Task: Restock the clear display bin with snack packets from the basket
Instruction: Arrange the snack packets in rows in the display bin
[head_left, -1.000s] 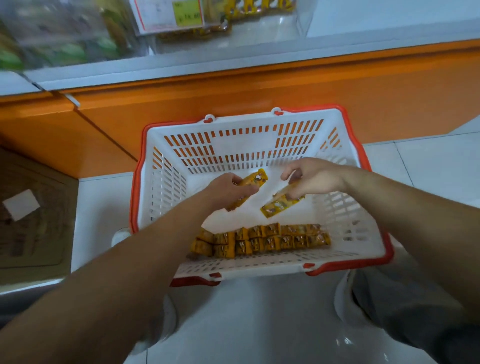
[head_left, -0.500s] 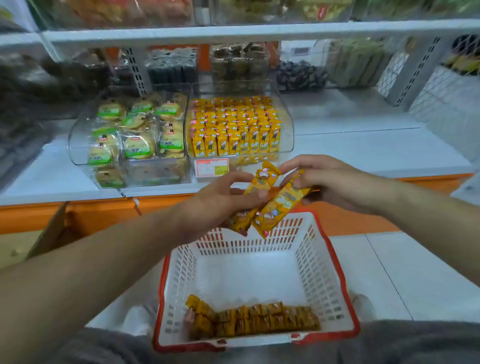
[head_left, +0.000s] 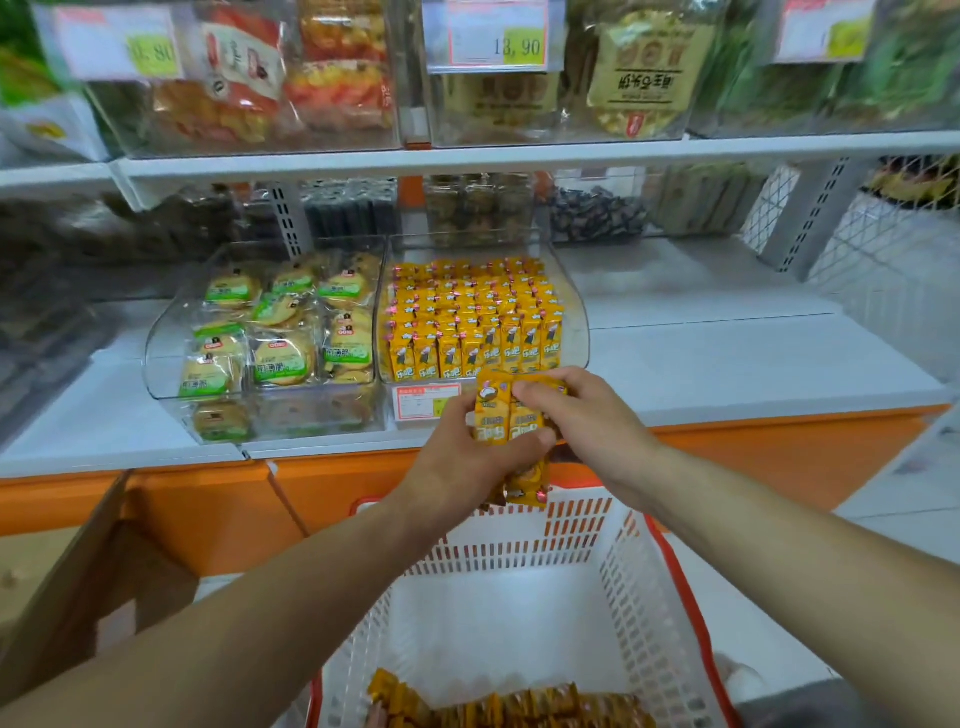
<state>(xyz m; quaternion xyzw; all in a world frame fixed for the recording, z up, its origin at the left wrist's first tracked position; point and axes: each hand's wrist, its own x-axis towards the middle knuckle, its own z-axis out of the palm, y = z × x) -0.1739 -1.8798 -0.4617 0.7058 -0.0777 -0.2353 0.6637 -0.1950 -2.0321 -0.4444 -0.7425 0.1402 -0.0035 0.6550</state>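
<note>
Two yellow snack packets (head_left: 503, 415) are held upright side by side, just in front of the clear display bin (head_left: 575, 312). My left hand (head_left: 467, 457) grips them from the left and below. My right hand (head_left: 576, 415) grips their tops and right side. The bin is packed with rows of the same yellow packets (head_left: 472, 317). Below, the white basket with a red rim (head_left: 613, 566) holds a row of more yellow packets (head_left: 509, 709) at its near edge.
A second clear bin (head_left: 161, 353) of green-labelled round biscuits stands left of the yellow one. A price tag (head_left: 423, 401) hangs on the shelf front. Stocked shelves rise above. An orange base panel (head_left: 332, 488) runs below; a cardboard box (head_left: 62, 571) sits at left.
Both hands have risen from the basket toward the bin. The two packets, held apart and slanted before, are now pressed together upright. The view has tilted up to the shelves.
</note>
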